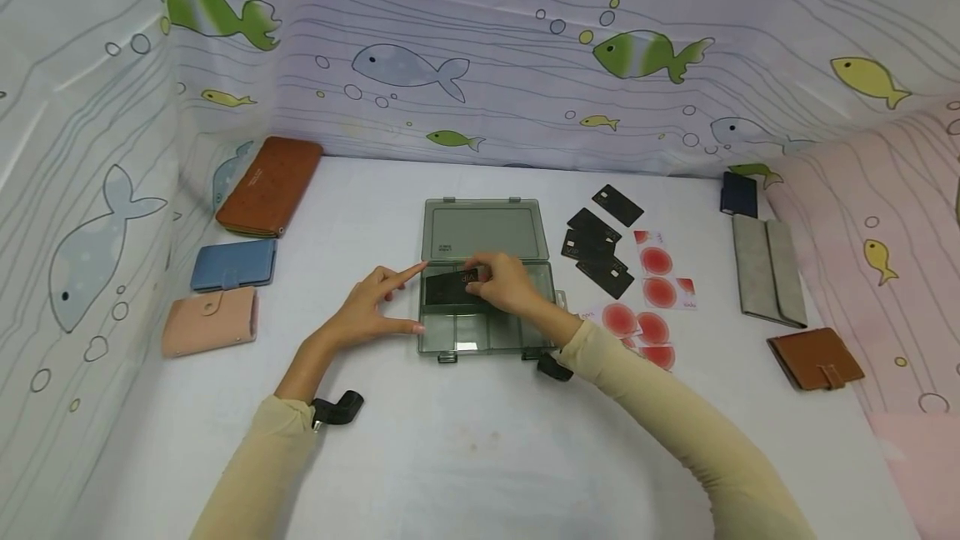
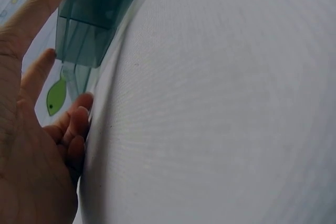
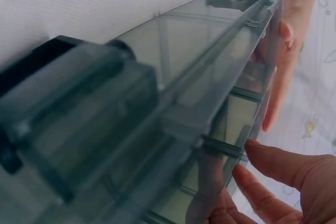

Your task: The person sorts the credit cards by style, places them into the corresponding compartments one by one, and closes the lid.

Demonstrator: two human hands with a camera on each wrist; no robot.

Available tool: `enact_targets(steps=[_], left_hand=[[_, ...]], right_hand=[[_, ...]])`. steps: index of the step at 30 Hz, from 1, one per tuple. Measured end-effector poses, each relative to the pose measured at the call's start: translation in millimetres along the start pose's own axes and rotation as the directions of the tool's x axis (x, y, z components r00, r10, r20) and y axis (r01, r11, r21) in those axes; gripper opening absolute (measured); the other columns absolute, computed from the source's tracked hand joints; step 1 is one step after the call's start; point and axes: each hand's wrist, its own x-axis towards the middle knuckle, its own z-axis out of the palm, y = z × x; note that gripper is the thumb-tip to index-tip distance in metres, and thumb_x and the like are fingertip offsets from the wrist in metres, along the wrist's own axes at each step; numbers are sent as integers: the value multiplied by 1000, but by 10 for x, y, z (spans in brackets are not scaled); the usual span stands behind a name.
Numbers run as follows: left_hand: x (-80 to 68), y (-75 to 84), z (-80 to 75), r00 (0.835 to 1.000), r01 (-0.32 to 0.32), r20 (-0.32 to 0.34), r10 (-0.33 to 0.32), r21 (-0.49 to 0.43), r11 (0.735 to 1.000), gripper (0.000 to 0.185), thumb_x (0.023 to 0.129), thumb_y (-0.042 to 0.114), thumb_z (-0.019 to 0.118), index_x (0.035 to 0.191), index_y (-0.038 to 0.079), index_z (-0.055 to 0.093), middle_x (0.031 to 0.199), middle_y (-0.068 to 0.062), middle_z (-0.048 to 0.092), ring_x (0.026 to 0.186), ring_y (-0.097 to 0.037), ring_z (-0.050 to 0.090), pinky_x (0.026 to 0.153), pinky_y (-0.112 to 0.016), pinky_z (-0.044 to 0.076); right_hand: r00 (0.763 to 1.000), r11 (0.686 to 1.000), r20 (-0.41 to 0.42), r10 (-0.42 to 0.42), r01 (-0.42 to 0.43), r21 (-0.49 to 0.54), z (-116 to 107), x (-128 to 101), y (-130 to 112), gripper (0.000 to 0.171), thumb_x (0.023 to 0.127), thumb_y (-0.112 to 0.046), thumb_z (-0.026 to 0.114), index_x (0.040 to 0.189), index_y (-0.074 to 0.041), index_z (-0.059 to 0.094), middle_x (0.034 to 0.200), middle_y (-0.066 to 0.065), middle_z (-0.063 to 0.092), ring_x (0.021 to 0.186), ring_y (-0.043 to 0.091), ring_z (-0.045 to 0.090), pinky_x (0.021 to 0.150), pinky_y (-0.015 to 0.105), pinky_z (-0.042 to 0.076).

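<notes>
my right hand (image 1: pixel 504 283) pinches the black card (image 1: pixel 450 288) over the box (image 1: pixel 487 307) on the worktop (image 1: pixel 465 440), long axis sideways; my left hand (image 1: pixel 372 307), grip released, touches the box's left wall

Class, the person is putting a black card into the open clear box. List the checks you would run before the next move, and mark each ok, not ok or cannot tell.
1. Lid of the clear box lies fully open: ok.
2. Left hand steadies the box's left side with straight fingers: ok.
3. Right hand pinches the black card over the upper left compartment: ok.
4. Card lies flat on the compartment floor: cannot tell.
5. That compartment holds no other card: cannot tell.
6. More black cards lie close, right of the box: ok.
</notes>
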Motion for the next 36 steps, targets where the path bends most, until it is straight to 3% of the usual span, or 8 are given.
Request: enact_targets(steps=[5,11,17,22,30,33,36], left_hand=[[-1,-6,0,1000,-5,-6,5,-3,1000,97,69,38,90,153,33,40,106,-5,47,85,-17,39,74,-33,31],[7,-14,6,1000,-6,-9,6,8,1000,97,70,39,90,153,34,39,106,-5,47,85,-16,38,74,-33,31],[1,-1,4,1000,6,-1,-6,11,1000,98,70,39,90,153,34,39,106,-5,46,85,-17,38,74,-34,31],[0,4,5,1000,23,11,-23,12,1000,99,69,39,90,153,36,38,107,-5,46,86,-18,38,75,-35,31],[3,0,9,999,30,14,-30,19,999,99,70,40,90,154,36,37,107,-5,46,86,-17,37,75,-35,30],[5,13,7,999,37,19,-37,14,999,99,70,40,90,153,37,37,107,-6,46,86,-18,37,75,-35,30],[1,23,6,999,46,23,-47,14,999,99,70,40,90,154,38,36,107,-6,45,86,-18,37,75,-36,29]], right_hand=[[999,999,26,33,-33,-7,-8,-7,23,36,89,-11,74,124,-8,69,98,14,72,87,24,67,74,36,52],[998,999,53,14,-12,-33,-90,-56,16,42,89,-14,73,130,-7,65,111,18,71,100,29,68,78,40,55],[1000,1000,-7,-20,20,18,-307,-148,156,37,91,-15,72,127,-7,67,106,13,73,98,26,69,78,37,55],[993,995,-103,-65,73,69,-616,-209,456,38,89,-15,75,125,-4,68,98,11,73,89,24,69,76,36,52],[970,999,-241,-11,23,46,-1118,-213,1185,41,85,-15,79,122,1,67,88,11,67,72,9,58,66,21,45],[969,999,-243,31,-31,4,-1246,-231,1418,46,85,-17,79,125,2,65,88,11,62,72,14,57,62,22,44],[971,995,-232,63,-78,-56,-1321,-256,1570,53,85,-19,80,130,2,62,91,14,60,80,24,59,67,29,45]])
